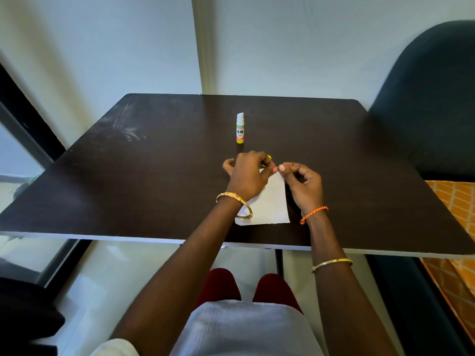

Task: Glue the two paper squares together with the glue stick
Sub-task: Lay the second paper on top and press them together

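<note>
I saw the white paper [267, 204] lying flat near the table's [128, 181] front edge, whether one square or two stacked I couldn't tell. My left hand [246, 176] and right hand [302, 185] pinched its far corner, fingers curled, fingertips almost touching. The uncapped glue stick [240, 128] stood upright just beyond. Something yellow [268, 157] peeked from behind my left hand, mostly hidden.
</note>
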